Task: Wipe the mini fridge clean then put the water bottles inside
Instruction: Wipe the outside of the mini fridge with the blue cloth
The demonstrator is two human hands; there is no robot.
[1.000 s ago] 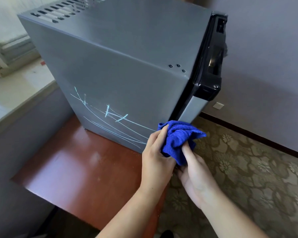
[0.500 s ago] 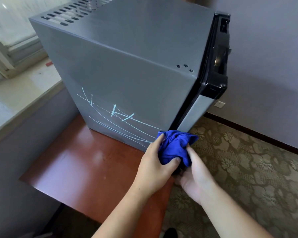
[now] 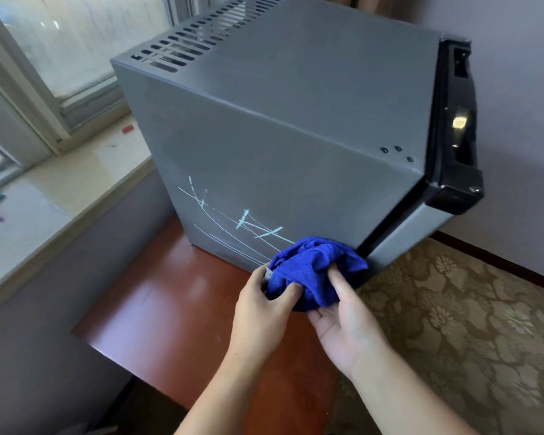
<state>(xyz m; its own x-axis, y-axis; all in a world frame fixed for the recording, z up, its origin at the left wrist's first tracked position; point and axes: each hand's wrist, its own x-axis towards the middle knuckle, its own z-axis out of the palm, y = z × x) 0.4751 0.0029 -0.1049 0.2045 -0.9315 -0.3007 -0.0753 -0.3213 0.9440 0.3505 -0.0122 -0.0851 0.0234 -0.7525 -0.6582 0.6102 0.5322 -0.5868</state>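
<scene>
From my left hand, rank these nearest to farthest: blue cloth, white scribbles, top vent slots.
1. Blue cloth, gripped in the left hand.
2. White scribbles, low on the mini fridge side.
3. Vent slots, along its top rear edge.

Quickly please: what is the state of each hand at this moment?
Left hand: closed, gripping the blue cloth.
Right hand: closed, pinching the same blue cloth between thumb and fingers.

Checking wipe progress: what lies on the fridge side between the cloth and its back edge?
Pale scribbled lines, not yet wiped, cross the fridge side from the cloth toward the back edge; head view.
</scene>
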